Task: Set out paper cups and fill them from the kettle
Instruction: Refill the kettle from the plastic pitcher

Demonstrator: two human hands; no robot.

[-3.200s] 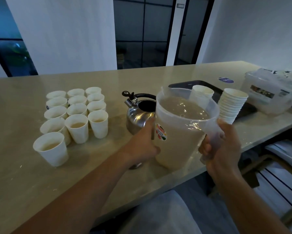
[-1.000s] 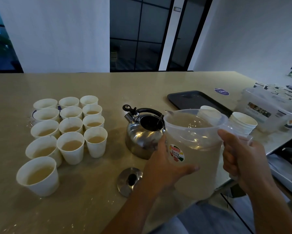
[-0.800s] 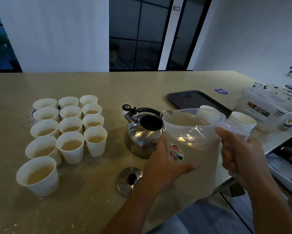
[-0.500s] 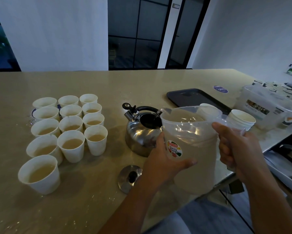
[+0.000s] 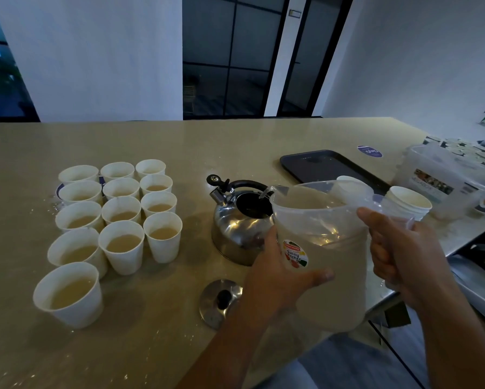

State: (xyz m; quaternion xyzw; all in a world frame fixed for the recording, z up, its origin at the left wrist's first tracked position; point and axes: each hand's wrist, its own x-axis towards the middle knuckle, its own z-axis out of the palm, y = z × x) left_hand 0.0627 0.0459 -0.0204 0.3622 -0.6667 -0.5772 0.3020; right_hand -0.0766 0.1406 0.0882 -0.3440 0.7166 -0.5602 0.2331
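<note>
Plastic pitcher [image 5: 324,248]: tilted, spout over the open steel kettle [image 5: 237,223] on the worktop [image 5: 235,141]; left hand [image 5: 277,272] cups its side, right hand [image 5: 398,248] grips its handle. Filled paper cups [image 5: 118,217]: grouped left of the kettle. Kettle lid [image 5: 220,301]: flat, near edge.

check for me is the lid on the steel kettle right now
No, the round steel lid lies flat on the beige counter in front of the shiny steel kettle, whose top opening is uncovered.
</note>
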